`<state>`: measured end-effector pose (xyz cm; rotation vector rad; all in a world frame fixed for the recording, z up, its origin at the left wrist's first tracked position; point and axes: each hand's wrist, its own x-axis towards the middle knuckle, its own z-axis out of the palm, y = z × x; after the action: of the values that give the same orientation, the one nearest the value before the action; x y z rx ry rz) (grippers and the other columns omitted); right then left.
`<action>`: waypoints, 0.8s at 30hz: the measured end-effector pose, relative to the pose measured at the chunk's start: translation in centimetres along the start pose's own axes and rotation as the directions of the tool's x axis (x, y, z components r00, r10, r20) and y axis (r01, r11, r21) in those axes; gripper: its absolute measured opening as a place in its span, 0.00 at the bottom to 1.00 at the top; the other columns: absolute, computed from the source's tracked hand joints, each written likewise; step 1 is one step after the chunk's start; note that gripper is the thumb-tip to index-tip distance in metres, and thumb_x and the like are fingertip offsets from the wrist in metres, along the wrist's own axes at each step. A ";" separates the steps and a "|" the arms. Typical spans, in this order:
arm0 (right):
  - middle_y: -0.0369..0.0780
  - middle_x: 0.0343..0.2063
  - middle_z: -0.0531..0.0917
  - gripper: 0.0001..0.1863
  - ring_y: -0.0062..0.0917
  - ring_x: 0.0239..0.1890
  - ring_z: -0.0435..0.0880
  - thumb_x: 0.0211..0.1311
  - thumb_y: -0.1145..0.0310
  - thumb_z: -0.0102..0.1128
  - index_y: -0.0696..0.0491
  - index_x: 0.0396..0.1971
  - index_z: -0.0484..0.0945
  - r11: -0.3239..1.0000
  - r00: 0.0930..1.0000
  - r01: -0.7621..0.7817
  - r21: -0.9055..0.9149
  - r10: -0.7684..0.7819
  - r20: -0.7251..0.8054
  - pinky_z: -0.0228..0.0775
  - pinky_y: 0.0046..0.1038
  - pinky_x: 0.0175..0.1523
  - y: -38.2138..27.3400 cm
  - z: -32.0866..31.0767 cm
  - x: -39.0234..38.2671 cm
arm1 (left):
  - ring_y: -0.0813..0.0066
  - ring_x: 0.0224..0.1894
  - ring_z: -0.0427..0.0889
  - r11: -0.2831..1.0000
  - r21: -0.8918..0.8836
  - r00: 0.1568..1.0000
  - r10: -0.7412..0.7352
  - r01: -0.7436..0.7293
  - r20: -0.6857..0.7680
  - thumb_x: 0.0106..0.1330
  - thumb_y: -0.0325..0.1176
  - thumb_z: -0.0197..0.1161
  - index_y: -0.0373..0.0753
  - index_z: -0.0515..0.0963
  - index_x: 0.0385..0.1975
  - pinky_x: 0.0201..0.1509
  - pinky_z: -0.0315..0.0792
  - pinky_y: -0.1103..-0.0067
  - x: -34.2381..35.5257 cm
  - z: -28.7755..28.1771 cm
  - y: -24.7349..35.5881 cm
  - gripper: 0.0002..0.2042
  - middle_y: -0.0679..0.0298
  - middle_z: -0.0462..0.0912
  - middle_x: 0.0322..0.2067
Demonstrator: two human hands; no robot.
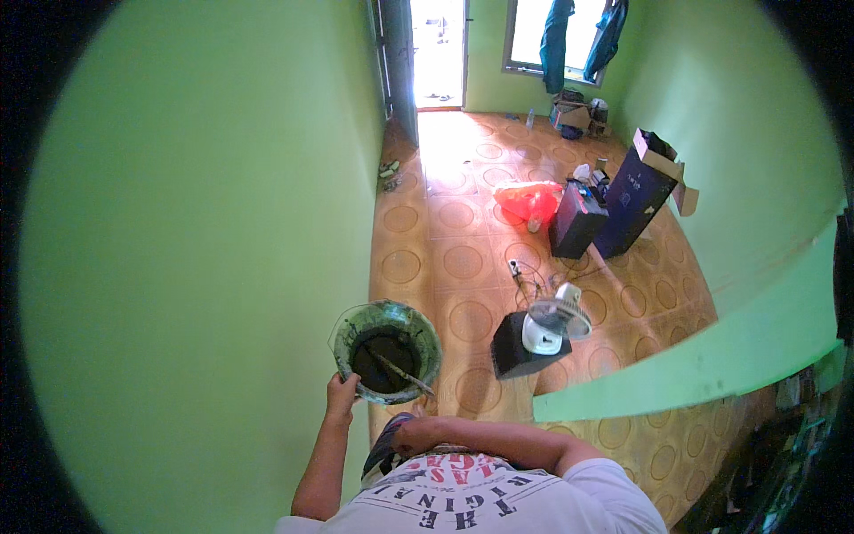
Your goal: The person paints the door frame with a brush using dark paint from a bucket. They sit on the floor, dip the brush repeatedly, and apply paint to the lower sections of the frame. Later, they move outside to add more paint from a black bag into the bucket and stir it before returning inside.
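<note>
While the left hand [342,397] is pinching the lower-left rim of a round, grey-green, stained bucket [378,316] just left of the frame's lower centre, the right hand [414,435] is resting at the waist, bottom centre, beside dark patterned cloth [382,456]. Its fingers are partly hidden, so whether it is gripping anything cannot be told. The bucket is containing a dark mixture [378,378]; a slim, pale stick-like tool [402,372] is leaning toward the lower-right rim. Whether the base is touching the orange patterned tile floor [463,262] is not showing.

For sound handling, the left grip should be wrapping firmly over the rim and the opening should be facing upward. One-sided holding is probably inviting tilt and spillage; supporting the opposite rim with the right hand is likely improving balance.
</note>
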<state>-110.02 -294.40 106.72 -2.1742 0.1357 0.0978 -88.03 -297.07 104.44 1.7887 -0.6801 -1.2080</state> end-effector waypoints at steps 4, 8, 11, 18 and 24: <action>0.47 0.31 0.85 0.18 0.36 0.34 0.83 0.66 0.56 0.61 0.58 0.36 0.83 0.976 0.992 -0.122 0.183 0.112 0.063 0.73 0.37 0.42 10.5 -13.5 -1.4 | 0.67 0.36 0.83 0.993 -0.096 0.998 -0.062 0.063 0.019 0.60 0.32 0.62 0.35 0.75 0.46 0.38 0.80 0.69 14.1 6.2 5.5 0.15 0.60 0.82 0.38; 0.47 0.32 0.86 0.25 0.34 0.36 0.83 0.70 0.47 0.56 0.59 0.41 0.83 0.925 0.971 -0.178 0.334 0.220 -0.090 0.73 0.36 0.45 22.1 -28.2 -4.7 | 0.67 0.36 0.83 0.980 -0.169 0.994 -0.099 0.104 0.037 0.61 0.31 0.61 0.35 0.74 0.48 0.37 0.81 0.70 29.0 14.9 13.1 0.16 0.60 0.81 0.40; 0.48 0.34 0.86 0.27 0.32 0.38 0.84 0.72 0.45 0.53 0.58 0.42 0.83 0.834 0.861 -0.404 0.376 0.486 -0.153 0.74 0.35 0.47 28.0 -41.1 -6.5 | 0.68 0.37 0.83 0.978 -0.160 0.990 -0.120 0.132 0.078 0.61 0.31 0.61 0.36 0.73 0.49 0.37 0.81 0.72 41.0 20.5 19.6 0.17 0.60 0.81 0.41; 0.42 0.35 0.86 0.22 0.27 0.38 0.83 0.73 0.52 0.54 0.58 0.45 0.82 0.663 0.490 -0.373 0.649 0.735 -0.469 0.75 0.30 0.46 41.8 -65.5 -14.7 | 0.69 0.33 0.81 0.978 -0.193 0.991 -0.053 0.076 0.121 0.61 0.32 0.62 0.37 0.73 0.47 0.33 0.76 0.72 65.8 34.1 35.8 0.15 0.62 0.80 0.36; 0.36 0.33 0.85 0.18 0.18 0.36 0.82 0.72 0.56 0.58 0.57 0.45 0.82 0.422 0.115 -0.347 0.837 0.905 -0.409 0.75 0.22 0.43 58.6 -80.2 -23.5 | 0.68 0.38 0.82 0.981 -0.160 0.985 -0.085 0.108 0.147 0.65 0.29 0.60 0.34 0.73 0.49 0.39 0.82 0.70 83.0 49.6 50.9 0.14 0.61 0.81 0.40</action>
<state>-139.59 -392.08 107.56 -1.1253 1.6148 -0.4974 -100.72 -405.61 102.11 1.6242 -0.5579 -1.4239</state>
